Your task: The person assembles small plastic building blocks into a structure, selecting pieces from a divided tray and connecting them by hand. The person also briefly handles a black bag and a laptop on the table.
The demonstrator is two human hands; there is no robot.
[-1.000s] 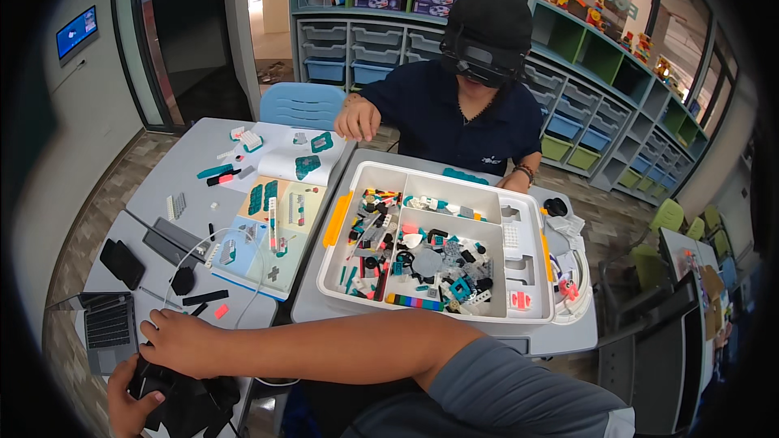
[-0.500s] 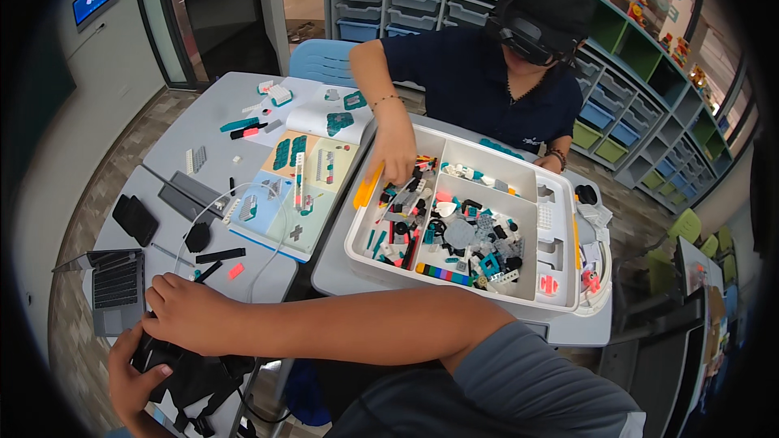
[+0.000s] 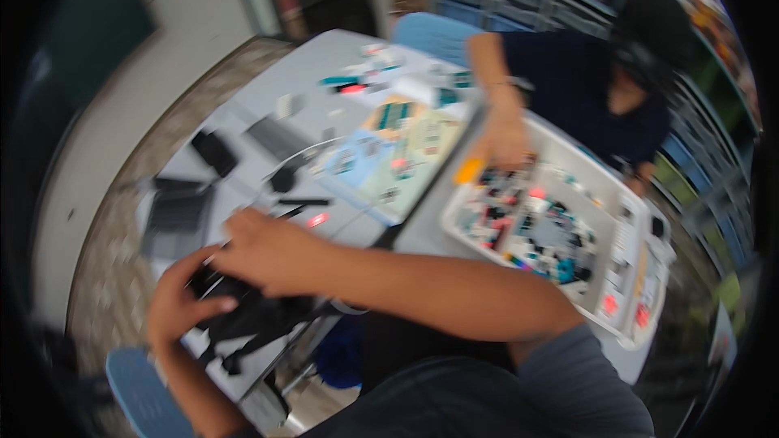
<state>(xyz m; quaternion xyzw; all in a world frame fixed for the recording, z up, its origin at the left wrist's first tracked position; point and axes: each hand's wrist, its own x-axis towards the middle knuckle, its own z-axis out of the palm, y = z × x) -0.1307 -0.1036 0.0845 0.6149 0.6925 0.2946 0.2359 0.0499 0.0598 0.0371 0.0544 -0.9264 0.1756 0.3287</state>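
A black object with dangling straps (image 3: 256, 318), like a small bag, lies at the near left edge of the table. My left hand (image 3: 180, 296) grips its left side, thumb on one side and fingers on the other. Reaching across from the right, my right hand (image 3: 264, 250) curls its fingers over the top of the same black object, close to the left fingertips. Motion blur and my right hand hide exactly what the fingers pinch. Just beyond the hands lie a black bar (image 3: 305, 202) and a small pink piece (image 3: 317, 220).
A laptop (image 3: 177, 219) stands left of my hands, with a black case (image 3: 213, 153) behind it. An open picture booklet (image 3: 381, 191) lies mid-table. At right, a co-worker's hand (image 3: 507, 142) reaches into a white divided bin (image 3: 462, 233) of building pieces. A blue chair (image 3: 144, 389) stands lower left.
The whole view has swung left and blurred, so the table and bin appear farther right. My hands stay at the black strapped object. The co-worker's hand remains in the bin.
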